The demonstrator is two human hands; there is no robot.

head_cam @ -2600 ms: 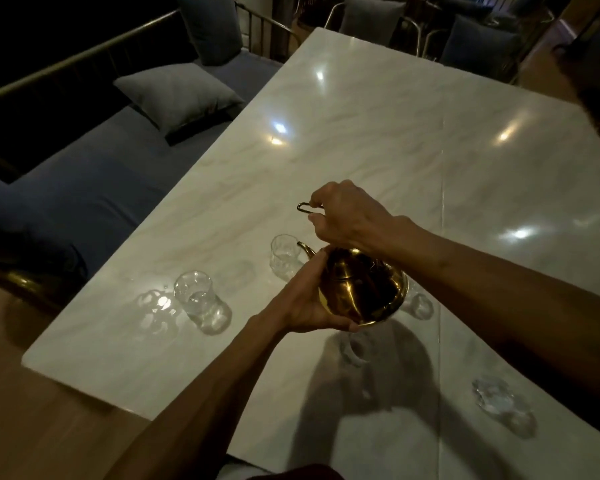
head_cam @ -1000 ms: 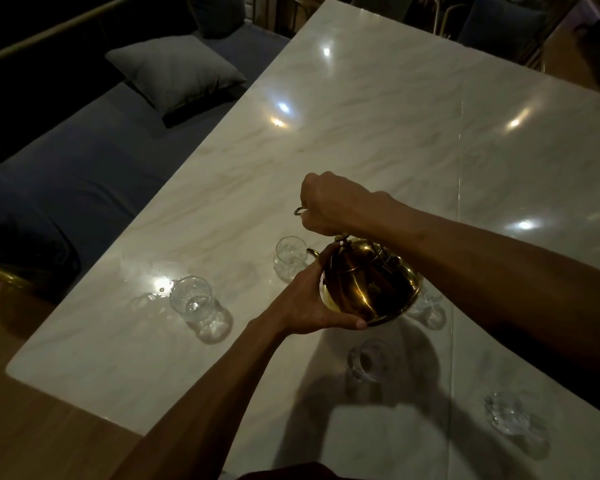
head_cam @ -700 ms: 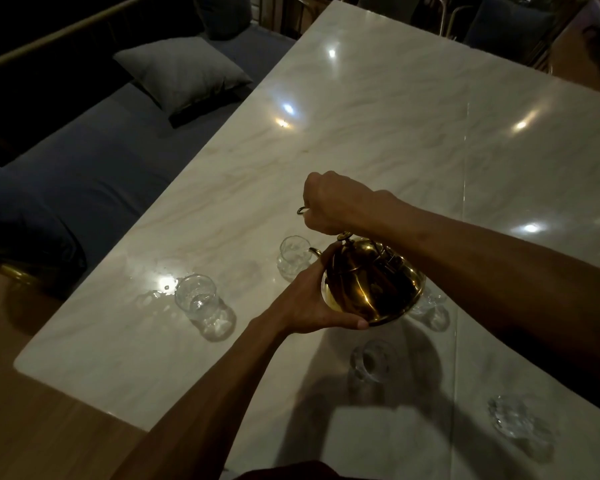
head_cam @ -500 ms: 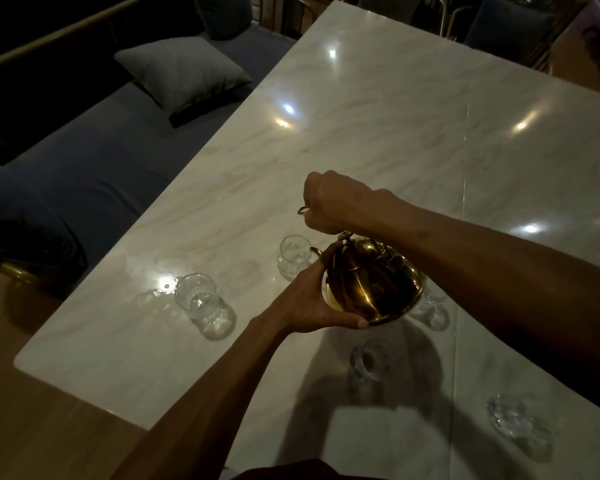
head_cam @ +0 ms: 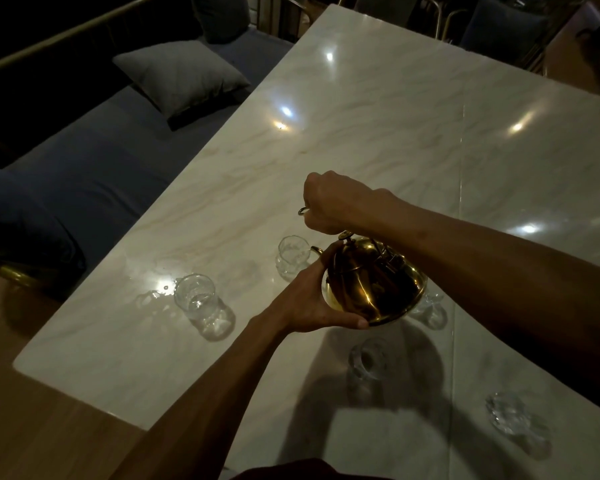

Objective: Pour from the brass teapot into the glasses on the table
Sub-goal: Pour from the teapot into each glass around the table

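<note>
I hold the brass teapot [head_cam: 371,278] tilted above the white marble table [head_cam: 378,133], its spout over the rim of a clear glass [head_cam: 291,256]. My right hand [head_cam: 336,202] is closed on the teapot's handle from above. Against the teapot's near side and base rests my left hand [head_cam: 309,303], cupping it. Another glass [head_cam: 196,299] stands to the left. One glass [head_cam: 366,362] sits in the shadow below the teapot, one [head_cam: 430,306] shows partly behind it, and one [head_cam: 508,414] stands at the right front. I cannot see any liquid stream.
A blue sofa [head_cam: 84,168] with a grey cushion [head_cam: 181,74] runs along the table's left edge. Chairs [head_cam: 499,26] stand at the far end. Wooden floor [head_cam: 32,410] shows at the near left corner of the table.
The teapot has tipped a little more upright, so its lid and knob now show. Both hands keep their hold and the glasses have not moved.
</note>
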